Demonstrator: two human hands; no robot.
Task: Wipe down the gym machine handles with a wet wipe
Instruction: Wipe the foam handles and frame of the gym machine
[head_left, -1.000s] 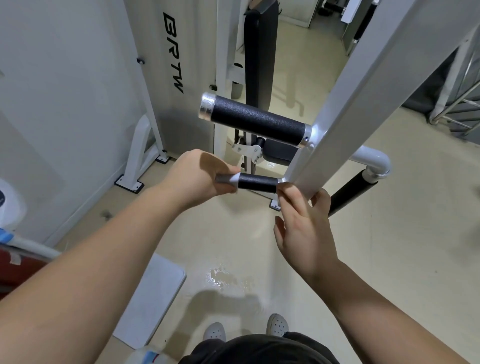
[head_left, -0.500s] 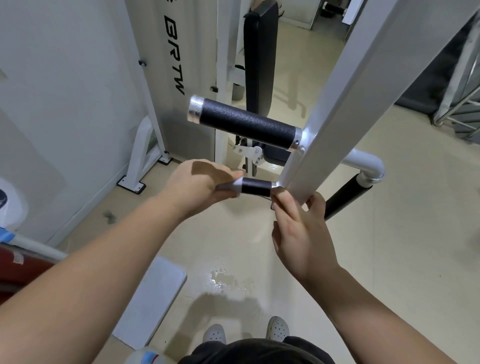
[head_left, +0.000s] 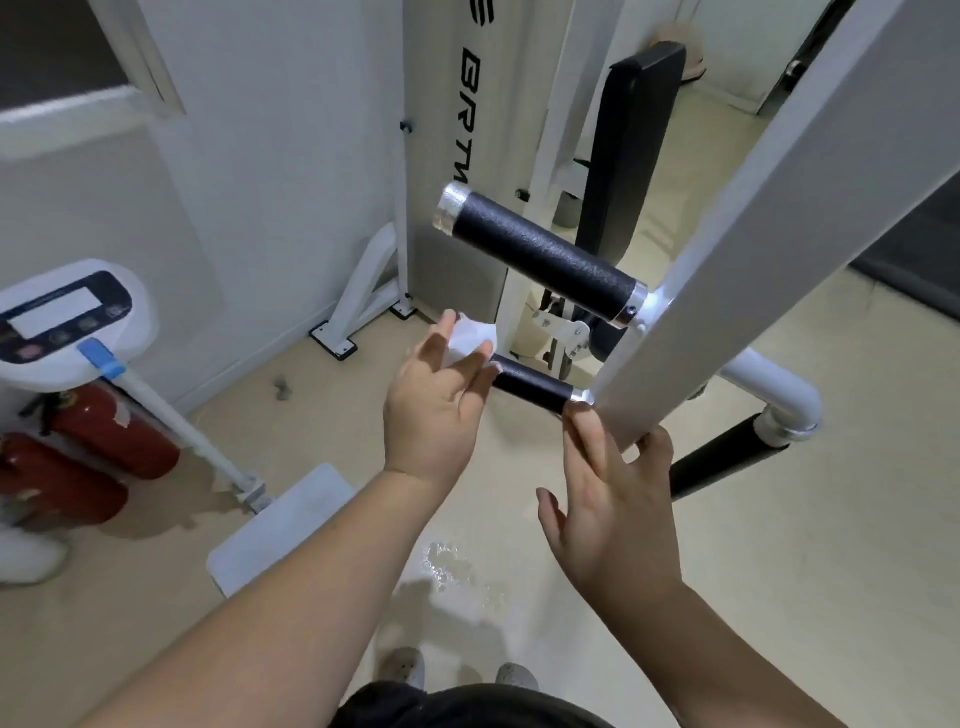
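The left hand (head_left: 441, 410) is seen at the centre of the frame, its forearm rising from the lower left, back of the hand toward the camera and fingers loosely spread. A crumpled white wipe (head_left: 470, 340) is held lightly between the thumb and fingertips, at the free left end of the lower handle (head_left: 535, 384); whether the wipe touches the handle cannot be told. The right hand (head_left: 613, 509) is raised from the lower right with the palm turned away. Its fingers are extended rather than clenched: the forefinger is laid against the metal collar at the inner end of the lower handle, and another fingertip is pressed to the edge of the white beam (head_left: 753, 249). Nothing is grasped by it.

Above, a larger black handle (head_left: 540, 257) with silver end caps is fixed to the same beam. On the white panel (head_left: 467, 104) at the upper centre, black letters are printed vertically; "BRTW" can be made out, the last letter partly hidden. At the left edge, writing on the console (head_left: 62, 317) is too blurred to be read.
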